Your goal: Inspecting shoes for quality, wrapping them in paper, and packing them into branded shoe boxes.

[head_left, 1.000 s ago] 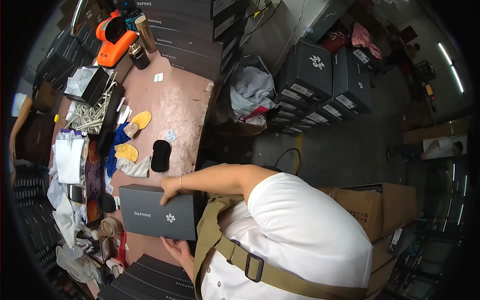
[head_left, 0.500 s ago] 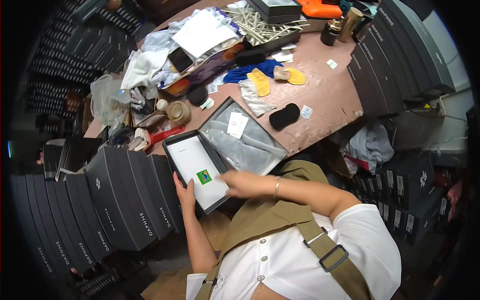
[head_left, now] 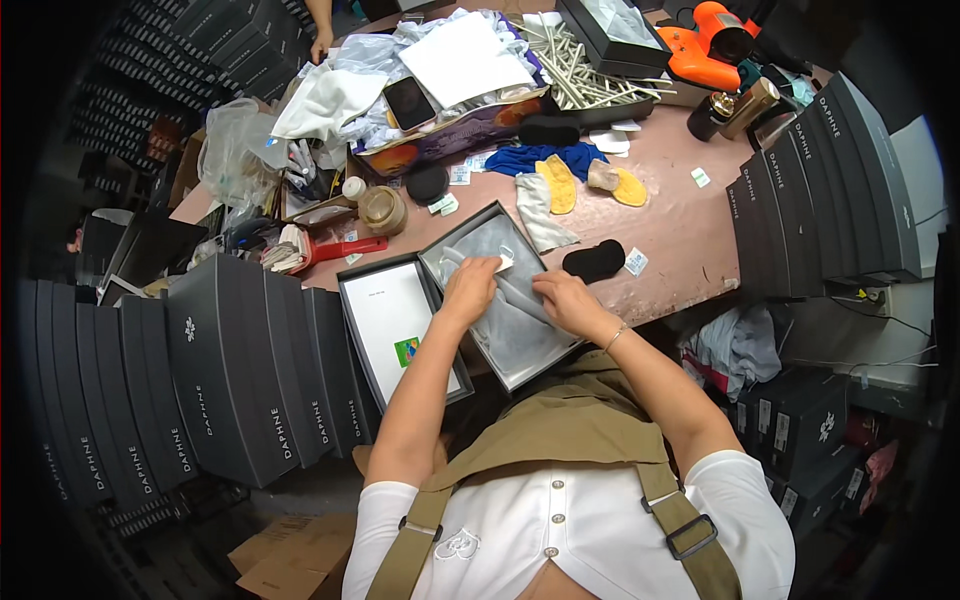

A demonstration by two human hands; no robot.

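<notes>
A dark shoe box [head_left: 508, 386] rests open at the table's front edge, filled with thin grey tissue paper [head_left: 512, 335] that covers its contents. My left hand [head_left: 470, 292] is over the box's left side, its fingers closed on the tissue beside a white tag [head_left: 506, 262], partly hidden. On the right side, my right hand [head_left: 572, 305] pinches the paper's edge. Left of the box lies its lid [head_left: 374, 345], white inside up, with a small green sticker [head_left: 407, 351] partly behind my left forearm.
Stacked dark shoe boxes stand at left [head_left: 235, 370] and right [head_left: 835, 190]. Beyond the open box lie a black sponge [head_left: 594, 261], yellow pads [head_left: 560, 185] and a blue cloth [head_left: 530, 160]. An orange heat gun [head_left: 705, 45], a jar [head_left: 382, 210] and a phone [head_left: 410, 104] are farther back.
My left hand has left the lid's side and my right hand has left the lid's inside; both are now on the tissue in the box. Another person's hand appears at the far left.
</notes>
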